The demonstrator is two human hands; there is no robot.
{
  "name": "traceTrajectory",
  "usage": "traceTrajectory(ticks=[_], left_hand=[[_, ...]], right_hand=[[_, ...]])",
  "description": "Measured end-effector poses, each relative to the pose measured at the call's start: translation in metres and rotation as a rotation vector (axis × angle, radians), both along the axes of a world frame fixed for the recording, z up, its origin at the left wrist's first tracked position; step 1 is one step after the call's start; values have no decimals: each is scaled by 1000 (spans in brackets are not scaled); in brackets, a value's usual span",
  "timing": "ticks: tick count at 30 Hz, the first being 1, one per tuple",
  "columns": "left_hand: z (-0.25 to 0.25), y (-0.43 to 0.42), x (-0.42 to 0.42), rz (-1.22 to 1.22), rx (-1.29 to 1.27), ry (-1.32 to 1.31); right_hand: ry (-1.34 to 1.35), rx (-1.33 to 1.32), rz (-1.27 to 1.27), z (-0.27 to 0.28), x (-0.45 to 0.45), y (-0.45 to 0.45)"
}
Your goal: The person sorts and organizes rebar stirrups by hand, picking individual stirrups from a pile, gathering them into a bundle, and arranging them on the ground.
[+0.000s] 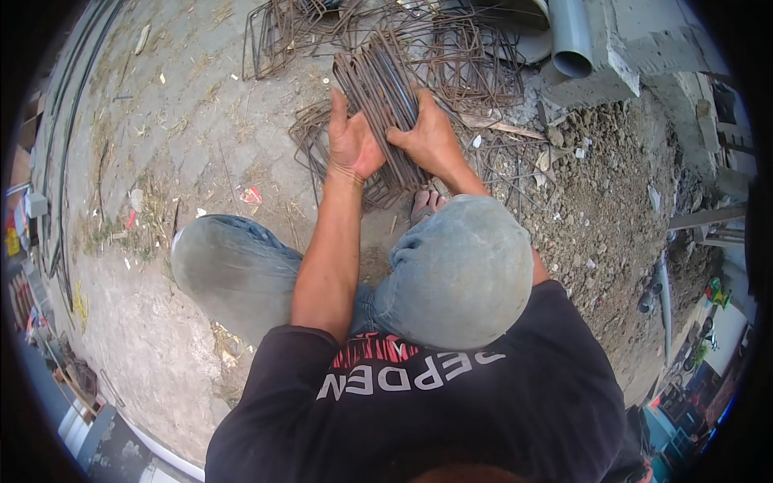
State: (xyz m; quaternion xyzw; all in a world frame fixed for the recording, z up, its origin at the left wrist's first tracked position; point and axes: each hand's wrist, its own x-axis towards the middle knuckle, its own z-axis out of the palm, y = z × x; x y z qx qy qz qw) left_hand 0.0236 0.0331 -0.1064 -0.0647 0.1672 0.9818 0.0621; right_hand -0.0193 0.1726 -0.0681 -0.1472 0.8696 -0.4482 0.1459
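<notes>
A bundle of rusty steel rebar stirrups (pixel 375 101) stands tilted between my two hands, in front of my knees. My right hand (pixel 428 138) grips its right side, the thumb lying across the bars. From the left, my left hand (pixel 357 146) supports the bundle. Its palm faces the bars and its thumb points up, apart from them, while its other fingers are hidden behind the bundle. More bent stirrups (pixel 310 137) lie on the ground just left of and below the bundle.
A tangled heap of stirrups (pixel 475 68) lies beyond my hands. Right of it are a grey pipe (pixel 572 56), concrete blocks (pixel 620 84) and a mound of rubble (pixel 596 177). My bent knees (pixel 459 270) flank my forearms. Long dark cables (pixel 60 153) run along the left.
</notes>
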Motion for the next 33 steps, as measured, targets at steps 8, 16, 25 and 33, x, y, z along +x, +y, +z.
traceTrajectory(ticks=[8,16,25,33], left_hand=[[6,6,0,36,-76,-49],[5,6,-1,31,-75,-52],[-4,7,-6,17,-41,-59],[-16,9,-6,-52,-14,-191]], right_hand=[[-70,-62,-9,-3,-2,4],[-44,-30,30,-8,-3,4],[17,81,53,14,-3,8],[263,193,38,18,-3,20]])
